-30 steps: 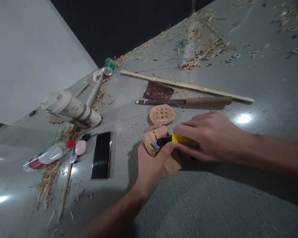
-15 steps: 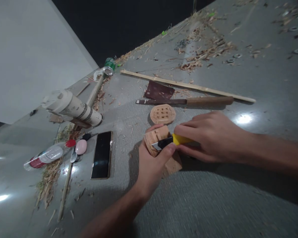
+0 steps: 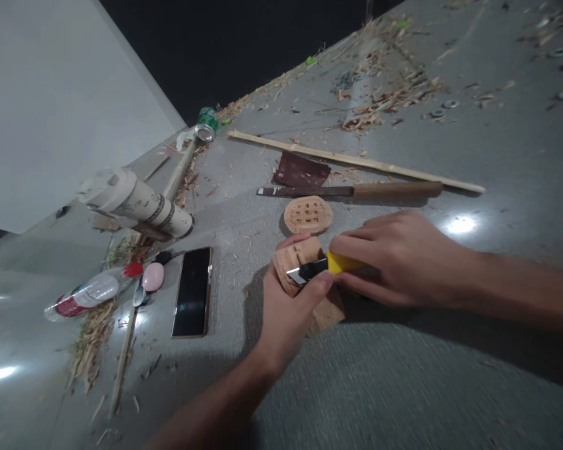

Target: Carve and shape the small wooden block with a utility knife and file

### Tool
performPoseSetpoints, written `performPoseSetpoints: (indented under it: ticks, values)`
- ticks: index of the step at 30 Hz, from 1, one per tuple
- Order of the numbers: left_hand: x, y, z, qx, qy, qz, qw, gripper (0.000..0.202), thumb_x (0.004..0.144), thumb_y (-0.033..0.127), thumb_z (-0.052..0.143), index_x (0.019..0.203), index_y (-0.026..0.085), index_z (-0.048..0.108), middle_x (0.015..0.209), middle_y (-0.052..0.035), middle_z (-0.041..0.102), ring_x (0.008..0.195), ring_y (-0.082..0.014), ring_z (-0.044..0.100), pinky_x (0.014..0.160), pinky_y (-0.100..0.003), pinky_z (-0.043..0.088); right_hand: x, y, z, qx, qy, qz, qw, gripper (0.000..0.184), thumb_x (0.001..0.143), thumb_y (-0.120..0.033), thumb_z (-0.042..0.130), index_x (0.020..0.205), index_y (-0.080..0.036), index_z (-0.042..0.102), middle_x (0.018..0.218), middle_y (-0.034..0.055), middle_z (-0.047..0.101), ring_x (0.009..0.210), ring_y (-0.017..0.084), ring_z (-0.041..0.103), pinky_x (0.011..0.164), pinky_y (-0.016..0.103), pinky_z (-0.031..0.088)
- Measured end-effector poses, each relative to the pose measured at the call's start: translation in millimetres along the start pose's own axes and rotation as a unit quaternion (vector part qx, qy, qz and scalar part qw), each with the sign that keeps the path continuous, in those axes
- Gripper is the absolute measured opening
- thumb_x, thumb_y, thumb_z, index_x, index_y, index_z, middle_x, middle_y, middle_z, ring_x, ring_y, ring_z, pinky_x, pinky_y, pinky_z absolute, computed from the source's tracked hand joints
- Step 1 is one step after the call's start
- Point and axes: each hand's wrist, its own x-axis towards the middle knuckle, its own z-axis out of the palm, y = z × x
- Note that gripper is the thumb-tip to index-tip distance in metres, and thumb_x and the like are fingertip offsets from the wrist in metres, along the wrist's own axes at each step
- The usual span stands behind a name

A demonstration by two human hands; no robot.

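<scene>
My left hand [image 3: 288, 312] is wrapped round a pale wooden block [image 3: 328, 310], its thumb lying beside the blade. Notches are cut into the block's upper part. A yellow and black utility knife [image 3: 340, 262] is gripped in my right hand [image 3: 398, 259], blade pointing left against the block's face. Just beyond the block lies a rounded wooden disc [image 3: 308, 214] with a grid of small square holes. Part of the block is hidden behind my fingers and the knife.
Past the disc lie a wooden-handled flat-bladed tool [image 3: 394, 190], dark sandpaper [image 3: 301, 170] and a long wooden stick [image 3: 356, 160]. To the left are a phone [image 3: 192, 292], a plastic bottle [image 3: 94, 292], a lidded cup [image 3: 141, 203] and a green can [image 3: 207, 124]. Wood shavings are scattered about.
Almost nothing differs. Both hands keep their grip, and the knife blade stays at nearly the same spot on the block.
</scene>
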Motion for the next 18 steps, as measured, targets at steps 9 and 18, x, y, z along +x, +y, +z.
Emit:
performPoseSetpoints:
  ticks: [9, 18]
  values:
    - [-0.1, -2.5, -1.7, 0.004, -0.002, 0.0, 1.0, 0.055, 0.086, 0.04, 0.093, 0.136, 0.031, 0.072, 0.125, -0.0048, 0.074, 0.111, -0.0215, 0.067, 0.1, -0.034, 0.059, 0.2, -0.1, 2.1, 0.006, 0.001, 0.004, 1.0, 0.036, 0.114, -0.048, 0.041, 0.091, -0.025, 0.055, 0.069, -0.0001, 0.062, 0.059, 0.018, 0.049, 0.063, 0.035, 0.017]
    - [-0.7, -3.2, -0.6, 0.027, -0.005, 0.021, 0.999, 0.051, 0.088, 0.042, 0.092, 0.134, 0.029, 0.074, 0.127, -0.0064, 0.074, 0.112, -0.023, 0.071, 0.101, -0.037, 0.061, -1.3, -0.4, 2.7, 0.008, 0.003, 0.007, 1.0, 0.038, 0.115, -0.049, 0.041, 0.09, -0.024, 0.055, 0.07, 0.0008, 0.062, 0.059, 0.018, 0.051, 0.063, 0.036, 0.017]
